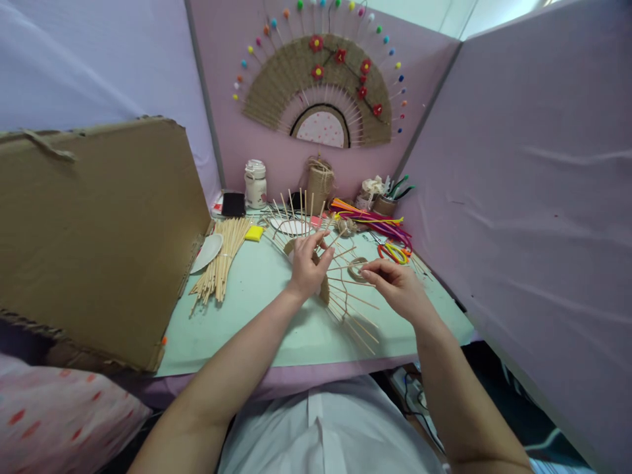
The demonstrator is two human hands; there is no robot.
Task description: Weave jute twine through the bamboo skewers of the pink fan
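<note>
A half-made fan of thin bamboo sticks point(345, 299) radiates from a jute-wrapped cardboard hub on the pale green table point(257, 309). My left hand point(309, 263) rests on the hub, its fingers curled around the sticks near the centre. To the right, my right hand point(397, 283) pinches a strand of jute twine point(356, 268) that runs across the sticks. Both forearms reach in from the bottom of the view.
A loose bundle of bamboo sticks point(222, 260) lies at the left beside a white plate point(207, 251). A big cardboard sheet point(93, 230) leans at the left. Glue jar point(255, 184), twine spool point(320, 184), pipe cleaners point(375, 220), scissors point(394, 252) crowd the back. A finished fan point(320, 89) hangs on the wall.
</note>
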